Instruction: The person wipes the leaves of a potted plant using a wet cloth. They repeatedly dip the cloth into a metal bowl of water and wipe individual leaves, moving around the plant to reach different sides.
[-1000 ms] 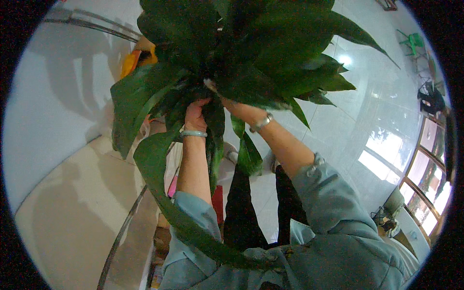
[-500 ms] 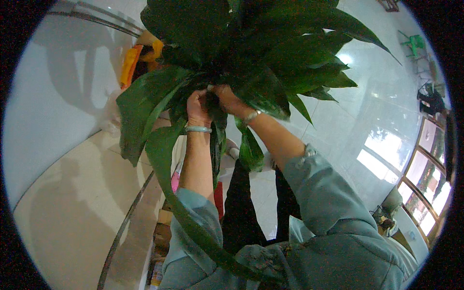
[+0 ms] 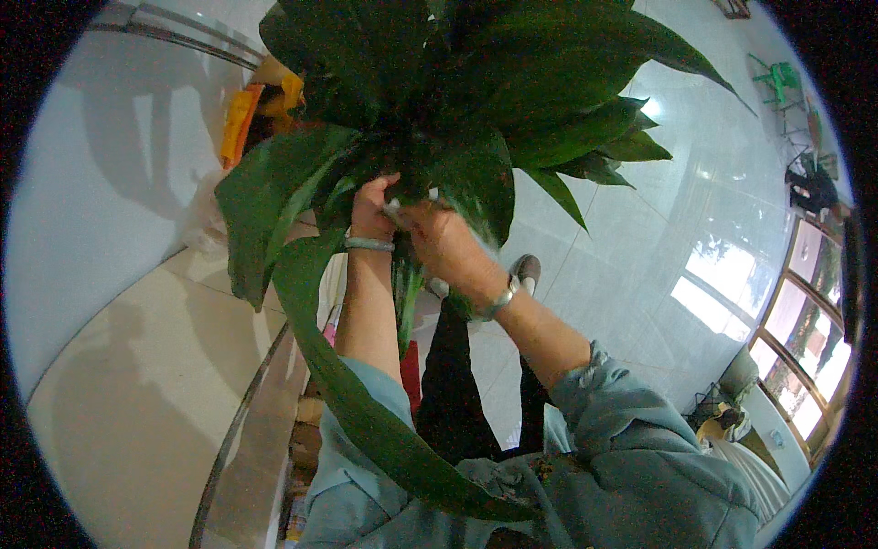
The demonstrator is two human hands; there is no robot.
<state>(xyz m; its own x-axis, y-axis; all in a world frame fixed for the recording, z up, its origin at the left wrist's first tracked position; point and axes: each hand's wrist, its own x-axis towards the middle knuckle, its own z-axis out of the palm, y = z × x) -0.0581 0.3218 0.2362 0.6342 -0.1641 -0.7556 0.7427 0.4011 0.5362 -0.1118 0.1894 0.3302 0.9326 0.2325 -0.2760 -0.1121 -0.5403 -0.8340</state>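
Plant, large, dark green broad leaves, held up close ahead at centre. Long drooping leaf nearest, trailing over the pale blue sleeves. Left hand, grip closed among the leaf bases; bracelet at wrist. Right hand just beside it, grip closed on the same stems. Orange object far left, behind leaves. White tiled floor beyond, right.

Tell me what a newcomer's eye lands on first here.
A big plant with broad dark green leaves fills the top of the view. Both bare hands reach up into its base at centre: the left hand and the right hand, each wrist with a bangle. Behind the leaves at upper left sits something orange-yellow.
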